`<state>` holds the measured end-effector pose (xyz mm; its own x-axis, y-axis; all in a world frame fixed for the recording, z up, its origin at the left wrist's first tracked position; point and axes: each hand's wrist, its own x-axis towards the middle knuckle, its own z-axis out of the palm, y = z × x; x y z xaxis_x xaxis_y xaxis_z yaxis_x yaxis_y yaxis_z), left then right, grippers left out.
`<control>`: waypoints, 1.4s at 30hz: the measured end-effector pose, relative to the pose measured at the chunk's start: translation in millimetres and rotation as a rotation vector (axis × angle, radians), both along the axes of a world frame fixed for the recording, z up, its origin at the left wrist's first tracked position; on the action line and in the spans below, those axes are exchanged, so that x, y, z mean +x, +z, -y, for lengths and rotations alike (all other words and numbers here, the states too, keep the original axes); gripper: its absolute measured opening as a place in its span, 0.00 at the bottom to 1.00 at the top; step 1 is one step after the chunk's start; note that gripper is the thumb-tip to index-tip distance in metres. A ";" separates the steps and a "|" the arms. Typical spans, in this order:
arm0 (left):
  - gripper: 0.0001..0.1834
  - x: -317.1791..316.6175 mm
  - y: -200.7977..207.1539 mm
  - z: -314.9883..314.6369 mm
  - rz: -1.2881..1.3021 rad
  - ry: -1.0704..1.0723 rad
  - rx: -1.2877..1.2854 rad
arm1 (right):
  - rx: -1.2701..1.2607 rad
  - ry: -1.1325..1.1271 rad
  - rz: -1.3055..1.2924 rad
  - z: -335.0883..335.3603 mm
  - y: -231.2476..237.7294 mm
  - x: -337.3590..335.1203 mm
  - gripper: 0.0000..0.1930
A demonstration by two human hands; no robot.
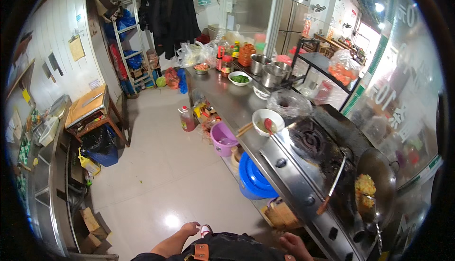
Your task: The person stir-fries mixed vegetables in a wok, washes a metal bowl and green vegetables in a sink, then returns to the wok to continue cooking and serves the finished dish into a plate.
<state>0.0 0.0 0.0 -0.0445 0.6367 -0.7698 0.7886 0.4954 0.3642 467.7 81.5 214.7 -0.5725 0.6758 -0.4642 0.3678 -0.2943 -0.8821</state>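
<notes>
My left hand (190,228) hangs over the floor at the lower middle, holding nothing, its fingers loosely apart. Close to the stove's front edge is my right hand (295,247); its fingers are blurred and partly hidden, so their state is unclear. To the right, a wok (389,185) holds yellow scrambled egg (365,185), with a metal utensil (377,223) leaning in it. A ladle with a wooden handle (334,187) lies across the stove. Near the burner (309,139) sits a white bowl (259,115) with a red spoon (268,124), beside chopsticks (245,129).
Along the steel counter (213,90) stand a bowl of chopped greens (240,78), metal pots (273,75) and sauce bottles (226,65). Below are a blue lidded bucket (256,175) and purple bucket (222,138). A wooden-topped table (85,104) and blue bin (102,154) stand left.
</notes>
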 end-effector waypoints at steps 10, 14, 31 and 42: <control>0.19 -181.9 -17.7 25.6 -0.203 0.031 -0.284 | 0.198 0.255 0.181 -94.3 -57.9 -178.6 0.12; 0.19 -194.0 -45.3 18.2 -0.245 -0.107 -0.100 | 0.097 0.384 -0.007 -168.4 -88.3 -225.4 0.09; 0.12 -232.8 -18.8 -57.9 -0.133 0.694 0.134 | -0.286 0.104 -0.291 -539.1 -25.5 -583.3 0.13; 0.13 -488.2 -8.4 -108.3 -0.294 0.693 0.021 | -0.290 -0.985 -0.506 -784.5 -48.2 -788.2 0.13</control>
<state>-488.2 108.3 -8.4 -0.6423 0.4024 -0.6523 0.3651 0.9090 0.2012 -320.5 866.0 166.4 -0.0196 0.8397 -0.5427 -0.5132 -0.4743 -0.7153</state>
